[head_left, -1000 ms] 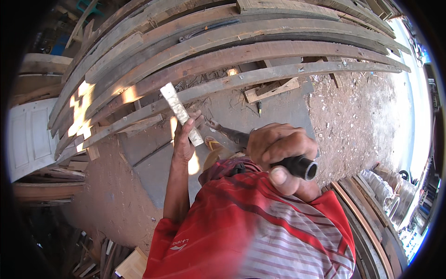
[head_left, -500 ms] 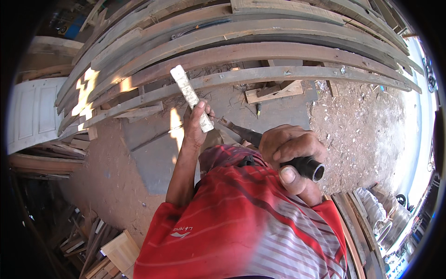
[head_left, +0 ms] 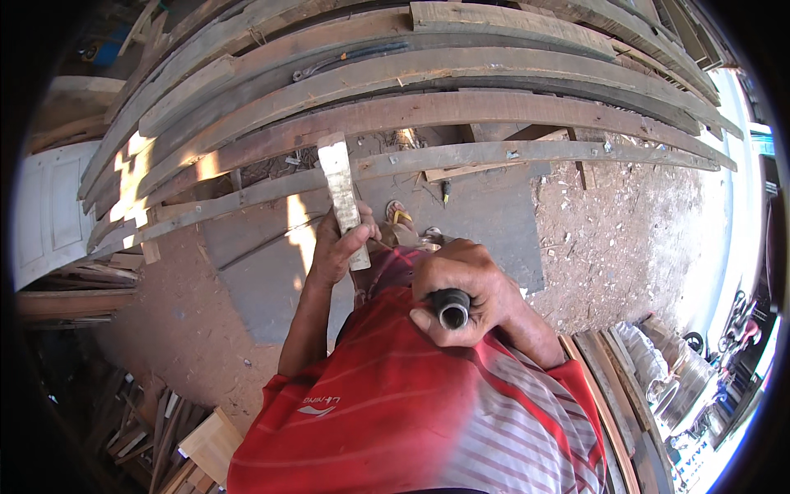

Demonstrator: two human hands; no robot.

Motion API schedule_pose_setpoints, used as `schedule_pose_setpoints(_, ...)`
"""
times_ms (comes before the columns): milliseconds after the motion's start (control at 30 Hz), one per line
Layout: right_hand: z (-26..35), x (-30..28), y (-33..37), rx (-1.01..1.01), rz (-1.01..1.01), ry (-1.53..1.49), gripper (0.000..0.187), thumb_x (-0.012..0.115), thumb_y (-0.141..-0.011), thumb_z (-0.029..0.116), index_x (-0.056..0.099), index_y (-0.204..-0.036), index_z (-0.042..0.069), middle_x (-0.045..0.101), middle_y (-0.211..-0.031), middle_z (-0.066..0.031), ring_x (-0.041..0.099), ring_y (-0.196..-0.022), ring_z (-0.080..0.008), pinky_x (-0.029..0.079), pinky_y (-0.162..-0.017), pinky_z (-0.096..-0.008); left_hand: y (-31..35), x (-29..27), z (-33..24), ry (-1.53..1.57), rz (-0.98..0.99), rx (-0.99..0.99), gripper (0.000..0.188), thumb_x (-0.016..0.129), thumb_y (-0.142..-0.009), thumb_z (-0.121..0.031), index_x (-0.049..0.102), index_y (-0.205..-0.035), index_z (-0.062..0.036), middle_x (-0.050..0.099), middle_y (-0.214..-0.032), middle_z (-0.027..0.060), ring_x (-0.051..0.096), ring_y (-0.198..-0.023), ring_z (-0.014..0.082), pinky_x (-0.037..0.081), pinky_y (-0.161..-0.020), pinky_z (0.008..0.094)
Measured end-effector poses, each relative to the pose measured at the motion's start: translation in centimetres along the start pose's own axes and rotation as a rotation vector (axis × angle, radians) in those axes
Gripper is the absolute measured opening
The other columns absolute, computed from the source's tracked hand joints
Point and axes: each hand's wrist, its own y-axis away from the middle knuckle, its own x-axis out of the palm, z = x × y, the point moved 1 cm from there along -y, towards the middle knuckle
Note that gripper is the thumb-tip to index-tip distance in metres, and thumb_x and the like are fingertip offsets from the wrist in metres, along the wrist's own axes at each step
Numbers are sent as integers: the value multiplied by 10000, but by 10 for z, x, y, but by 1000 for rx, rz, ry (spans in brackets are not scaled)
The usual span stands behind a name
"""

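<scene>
My left hand [head_left: 336, 251] is closed round a narrow, worn white bar [head_left: 339, 185] with dark marks along it. The bar stands nearly upright in the picture, its far end overlapping the nearest timber beam. In front of my red shirt, my right hand [head_left: 485, 292] grips a tool by its black handle [head_left: 451, 308]. The handle's round, hollow metal end points up toward the camera. The tool's other end is hidden beneath my hand, so its kind cannot be made out.
Several long timber beams [head_left: 527, 107] run across the far side. A dark sheet [head_left: 485, 222] covers part of the ground, with a small yellow-and-black tool [head_left: 446, 193] on it. A white panelled door [head_left: 53, 206] leans at left. Boards [head_left: 613, 395] lie at lower right.
My right hand has moved left to the middle of my body, tilting the handle end upward. The white bar has turned more upright and shifted slightly lower. The view has shifted a little.
</scene>
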Motion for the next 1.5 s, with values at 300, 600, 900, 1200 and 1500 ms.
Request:
schedule_pose_setpoints(300,12,-72,27,217,-561,87,214,716,-812,168,574,-872,20,605,-701,-73,546,-582,-160,412,-528,-315,15,-70,-9,-773,-415,108,497,806,-837,-202,587,-1230,11,650,-1140,128,628,-1011,230,503,-902,377)
schedule_pose_setpoints(600,68,-137,-12,67,-540,192,465,796,-867,396,515,-934,31,520,-694,-43,502,-582,-128,388,-498,-262,-52,5,-11,-1112,-445,505,539,836,-763,-263,607,-1171,6,628,-1118,188,579,-1089,400,438,-976,499)
schedule_pose_setpoints(900,40,-159,-56,56,-65,297,207,706,-737,202,589,-812,48,565,-701,-31,528,-611,-134,420,-549,-282,-88,20,4,-983,-749,346,421,782,-871,-318,648,-1091,15,674,-999,184,650,-925,336,500,-851,436)
schedule_pose_setpoints(1200,45,-221,-13,-212,-154,-86,366,715,-982,319,523,-878,26,536,-627,-68,518,-499,-143,461,-445,-309,-91,26,6,-932,-838,339,428,807,-833,-334,667,-1049,8,709,-936,219,693,-866,388,523,-778,472)
schedule_pose_setpoints(1500,53,-188,-30,-115,-308,-36,120,559,-944,99,531,-838,50,572,-682,-68,532,-562,-142,431,-502,-306,-94,30,1,-1002,-883,289,419,787,-865,-353,711,-1034,22,736,-931,191,720,-864,304,534,-793,419)
